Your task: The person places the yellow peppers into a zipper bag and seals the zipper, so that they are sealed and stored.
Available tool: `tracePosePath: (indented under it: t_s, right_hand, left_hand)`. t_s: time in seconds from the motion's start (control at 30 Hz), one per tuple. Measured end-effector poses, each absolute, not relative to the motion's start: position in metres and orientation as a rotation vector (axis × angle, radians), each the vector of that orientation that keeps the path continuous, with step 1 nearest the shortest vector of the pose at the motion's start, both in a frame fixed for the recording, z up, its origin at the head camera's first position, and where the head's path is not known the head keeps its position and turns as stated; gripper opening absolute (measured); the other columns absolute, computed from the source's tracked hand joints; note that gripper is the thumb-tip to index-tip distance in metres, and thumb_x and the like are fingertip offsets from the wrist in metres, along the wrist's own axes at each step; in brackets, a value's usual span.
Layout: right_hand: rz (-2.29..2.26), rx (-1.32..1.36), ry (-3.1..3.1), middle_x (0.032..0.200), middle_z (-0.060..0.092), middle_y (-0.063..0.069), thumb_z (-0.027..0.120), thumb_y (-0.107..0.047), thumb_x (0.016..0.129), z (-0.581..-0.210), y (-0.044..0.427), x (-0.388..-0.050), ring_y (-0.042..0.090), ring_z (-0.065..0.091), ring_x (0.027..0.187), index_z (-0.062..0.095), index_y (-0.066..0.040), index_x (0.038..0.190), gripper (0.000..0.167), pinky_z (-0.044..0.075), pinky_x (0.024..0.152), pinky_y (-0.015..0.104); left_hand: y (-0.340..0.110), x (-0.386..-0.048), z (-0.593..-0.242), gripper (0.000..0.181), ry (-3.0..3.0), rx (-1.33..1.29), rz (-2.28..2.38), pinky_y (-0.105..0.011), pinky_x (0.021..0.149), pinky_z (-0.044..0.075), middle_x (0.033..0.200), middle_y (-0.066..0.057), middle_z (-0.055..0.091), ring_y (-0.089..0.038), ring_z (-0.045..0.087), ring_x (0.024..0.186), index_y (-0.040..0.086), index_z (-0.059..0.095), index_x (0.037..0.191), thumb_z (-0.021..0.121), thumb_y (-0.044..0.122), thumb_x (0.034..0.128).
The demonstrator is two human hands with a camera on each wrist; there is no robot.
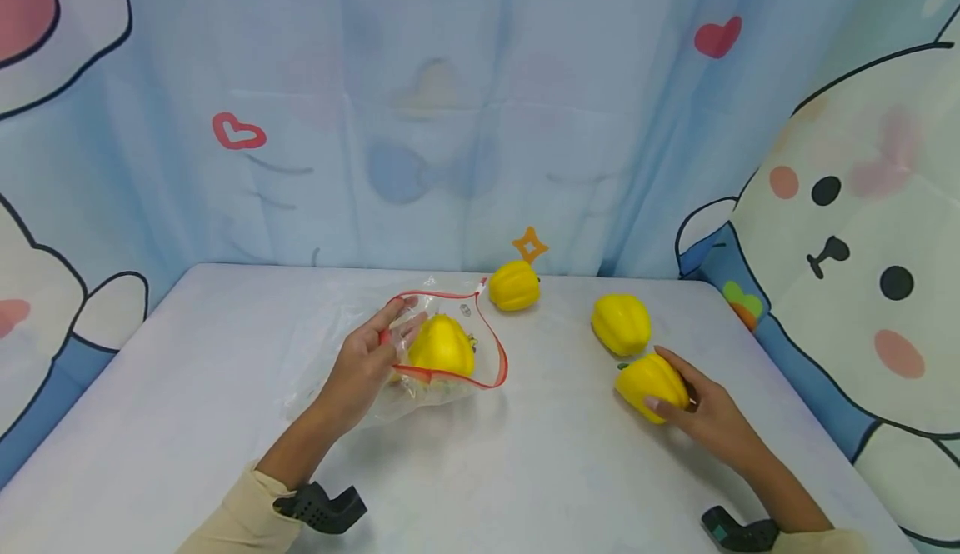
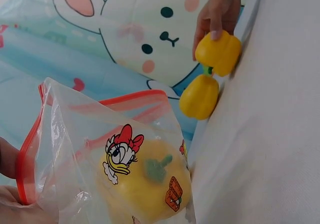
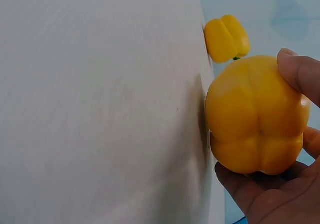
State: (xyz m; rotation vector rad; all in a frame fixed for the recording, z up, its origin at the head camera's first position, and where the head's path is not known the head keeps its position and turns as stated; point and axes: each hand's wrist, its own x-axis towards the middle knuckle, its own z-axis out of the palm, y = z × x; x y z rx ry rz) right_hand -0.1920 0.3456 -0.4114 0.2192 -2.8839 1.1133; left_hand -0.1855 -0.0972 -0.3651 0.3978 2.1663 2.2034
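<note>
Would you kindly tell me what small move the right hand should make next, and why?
Probably bring the held yellow pepper toward the bag's open mouth: the right hand already grips it, while the left hand holds the clear bag, and another pepper is inside.

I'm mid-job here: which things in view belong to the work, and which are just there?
Likely the job:
clear bag in left hand
bagged pepper
pepper in right hand
loose pepper nearest the bag
loose pepper beyond the held one

Surroundings only:
white table
printed curtain
</note>
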Motion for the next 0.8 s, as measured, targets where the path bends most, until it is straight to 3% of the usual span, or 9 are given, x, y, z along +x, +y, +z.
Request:
tracePosePath:
  t_s: [0.3,0.7,0.8]
  right_hand:
    - [1.151,0.311,-2.845,0.148,0.035,0.027,0.069,-0.028,0.091,-0.409,0.320,-0.191,0.043,0.047,0.120,0.029,-0.004,0.152,0.077,0.044,0.096,0.055]
    - [1.268,0.450,-2.775,0.147,0.039,0.020,0.070,-0.024,0.090,-0.397,0.286,-0.195,0.035,0.050,0.118,0.032,-0.011,0.153,0.074,0.043,0.098,0.052]
    - [1.287,0.479,-2.777,0.147,0.039,0.017,0.070,-0.023,0.090,-0.394,0.278,-0.196,0.034,0.050,0.118,0.033,-0.013,0.152,0.073,0.045,0.098,0.051]
  left_hand:
    - [-0.098,-0.184,-0.365,0.060,2.195,0.394,2.171,-0.023,0.100,0.039,0.156,0.002,0.029,-0.012,0.038,0.136,0.004,0.023,0.153,0.047,0.010,0.0990]
    - [-0.095,-0.185,-0.365,0.058,2.223,0.341,2.136,-0.022,0.099,0.042,0.153,0.012,0.034,-0.008,0.021,0.143,0.011,0.033,0.152,0.054,0.021,0.0987]
    - [-0.095,-0.185,-0.366,0.059,2.196,0.357,2.156,-0.023,0.099,0.041,0.153,0.010,0.033,-0.009,0.026,0.142,0.009,0.030,0.153,0.052,0.019,0.0992]
